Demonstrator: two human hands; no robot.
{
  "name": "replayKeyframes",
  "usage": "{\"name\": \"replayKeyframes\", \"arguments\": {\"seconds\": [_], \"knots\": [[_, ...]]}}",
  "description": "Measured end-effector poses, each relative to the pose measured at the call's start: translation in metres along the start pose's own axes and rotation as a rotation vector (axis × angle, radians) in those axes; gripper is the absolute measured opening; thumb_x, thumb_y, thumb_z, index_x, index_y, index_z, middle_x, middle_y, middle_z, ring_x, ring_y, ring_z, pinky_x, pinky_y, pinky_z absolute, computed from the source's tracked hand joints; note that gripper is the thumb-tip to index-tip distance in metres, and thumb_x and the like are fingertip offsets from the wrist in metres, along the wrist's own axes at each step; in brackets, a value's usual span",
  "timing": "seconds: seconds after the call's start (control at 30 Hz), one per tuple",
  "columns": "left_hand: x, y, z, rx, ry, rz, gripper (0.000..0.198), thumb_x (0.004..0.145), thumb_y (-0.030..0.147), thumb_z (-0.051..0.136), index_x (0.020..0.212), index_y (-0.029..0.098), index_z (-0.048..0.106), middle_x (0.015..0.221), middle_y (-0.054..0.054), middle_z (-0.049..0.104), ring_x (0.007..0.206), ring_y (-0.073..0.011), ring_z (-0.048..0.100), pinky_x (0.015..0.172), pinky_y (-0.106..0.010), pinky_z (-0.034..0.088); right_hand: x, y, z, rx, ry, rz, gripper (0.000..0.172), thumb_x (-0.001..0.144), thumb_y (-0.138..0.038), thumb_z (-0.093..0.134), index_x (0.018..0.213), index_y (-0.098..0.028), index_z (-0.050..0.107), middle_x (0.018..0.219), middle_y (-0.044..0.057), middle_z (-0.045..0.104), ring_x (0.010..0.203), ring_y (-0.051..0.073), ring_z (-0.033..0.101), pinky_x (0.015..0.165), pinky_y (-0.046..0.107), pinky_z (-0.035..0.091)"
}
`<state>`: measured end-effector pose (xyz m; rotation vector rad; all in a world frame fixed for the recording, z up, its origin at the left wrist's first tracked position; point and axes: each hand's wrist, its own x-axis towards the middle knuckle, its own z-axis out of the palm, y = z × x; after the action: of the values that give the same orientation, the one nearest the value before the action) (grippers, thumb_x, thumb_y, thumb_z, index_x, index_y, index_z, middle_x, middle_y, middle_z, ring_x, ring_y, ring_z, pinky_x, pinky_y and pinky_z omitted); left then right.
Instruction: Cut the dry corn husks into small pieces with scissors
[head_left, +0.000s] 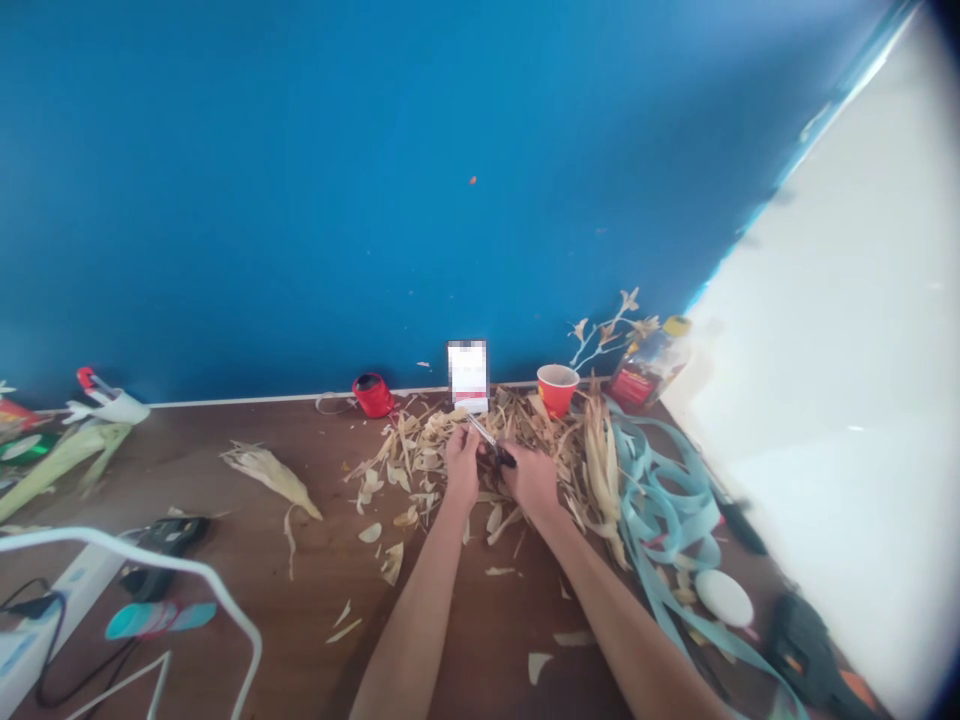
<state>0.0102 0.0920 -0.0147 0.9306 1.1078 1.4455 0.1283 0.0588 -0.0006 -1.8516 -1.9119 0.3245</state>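
My right hand (pixel 534 480) is closed around the dark handles of a pair of scissors (pixel 480 428), whose metal blades point up and left. Close beside it, my left hand (pixel 463 462) pinches what looks like a small pale piece of corn husk (pixel 456 416) by the blade tips; its outline blends with the scraps behind. Beneath and around both hands spreads a heap of dried husk scraps (pixel 420 450). Behind them a phone (pixel 467 375) with a lit screen leans upright against the blue wall.
Right of the heap are a red paper cup (pixel 556 390), a dried husk bundle (pixel 601 460), tangled pale-blue ribbon (pixel 667 490) and a bottle (pixel 646 370). Leftward lie a red cylindrical object (pixel 373 396), another husk (pixel 270 477) and a power strip (pixel 60 610) with cables.
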Motion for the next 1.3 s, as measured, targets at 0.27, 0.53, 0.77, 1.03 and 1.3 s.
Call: {"name": "replayKeyframes", "arguments": {"seconds": [0.27,0.53,0.77,1.03,1.3], "knots": [[-0.003,0.006,0.002,-0.108,0.002,0.044,0.027,0.078,0.041,0.062,0.071,0.017,0.052,0.061,0.004,0.045,0.057,-0.0086,0.043,0.060,-0.022,0.036,0.001,0.000,0.004,0.104,0.085,0.037,0.034,0.078,-0.018,0.053,0.108,-0.027,0.066,0.088,0.003,0.073,0.078,0.018,0.066,0.065,0.023,0.040],[0.000,0.005,0.000,-0.132,0.092,0.036,0.023,0.072,0.037,0.069,0.081,0.016,0.064,0.066,0.002,0.053,0.060,-0.0083,0.045,0.062,-0.023,0.038,0.001,-0.004,0.002,0.201,0.110,0.080,0.032,0.077,-0.018,0.053,0.105,-0.026,0.066,0.089,0.003,0.073,0.079,0.020,0.067,0.069,0.025,0.044],[0.001,0.006,0.002,-0.165,0.075,0.002,0.030,0.071,0.039,0.071,0.088,0.015,0.067,0.073,-0.001,0.061,0.067,-0.0106,0.054,0.068,-0.024,0.043,0.005,-0.004,0.010,0.471,0.105,0.077,0.030,0.075,-0.017,0.053,0.101,-0.023,0.068,0.095,0.003,0.073,0.084,0.019,0.067,0.076,0.026,0.048],[-0.001,0.003,0.002,-0.185,0.075,-0.013,0.026,0.069,0.035,0.074,0.083,0.014,0.065,0.070,-0.001,0.063,0.062,-0.0105,0.057,0.065,-0.025,0.047,0.006,-0.001,0.011,0.491,0.126,0.087,0.031,0.074,-0.017,0.052,0.100,-0.024,0.068,0.092,0.003,0.073,0.083,0.020,0.067,0.073,0.027,0.049],[-0.003,0.001,0.002,-0.102,0.026,0.011,0.023,0.071,0.034,0.072,0.082,0.014,0.065,0.069,-0.001,0.063,0.062,-0.0115,0.057,0.062,-0.025,0.046,0.005,0.000,0.012,0.490,0.146,0.057,0.030,0.073,-0.018,0.051,0.098,-0.023,0.067,0.091,0.003,0.073,0.082,0.020,0.066,0.074,0.027,0.048]]}}
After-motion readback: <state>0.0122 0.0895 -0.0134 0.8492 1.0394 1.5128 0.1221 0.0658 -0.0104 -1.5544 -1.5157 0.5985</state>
